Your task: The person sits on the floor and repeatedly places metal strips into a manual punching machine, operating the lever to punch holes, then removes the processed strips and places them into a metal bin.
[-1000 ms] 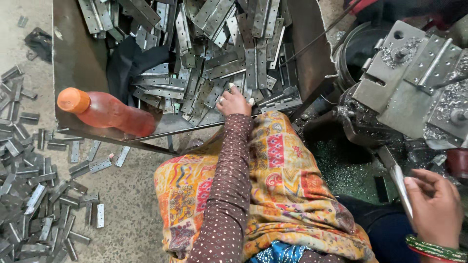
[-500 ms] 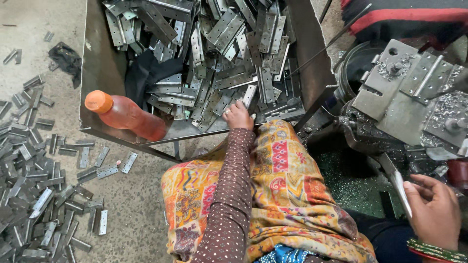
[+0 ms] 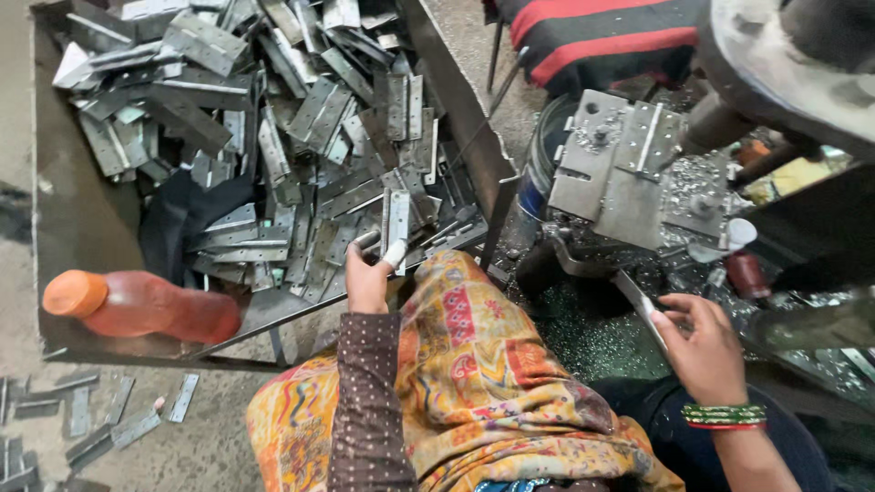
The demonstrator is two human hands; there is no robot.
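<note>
My left hand (image 3: 366,278) reaches into a metal bin (image 3: 460,118) heaped with grey steel hinge plates (image 3: 301,137). Its fingers close on one upright hinge plate (image 3: 396,228) at the near edge of the heap. My right hand (image 3: 702,351), with green and red bangles at the wrist, grips a long flat metal strip (image 3: 638,305) that runs up toward the grey press fixture (image 3: 620,173). A patterned orange cloth (image 3: 474,383) covers my lap between the two arms.
An orange plastic bottle (image 3: 137,308) lies in the bin's near left corner beside a dark cloth (image 3: 182,219). Loose hinge plates (image 3: 82,424) litter the floor at lower left. Metal shavings (image 3: 592,337) cover the ground under the machine. A red-striped cloth (image 3: 592,36) lies at the back.
The view has shifted, so the bin sits lower and further left in frame. My left hand has closed on a hinge plate and lifted it upright. My right hand stays on the strip.
</note>
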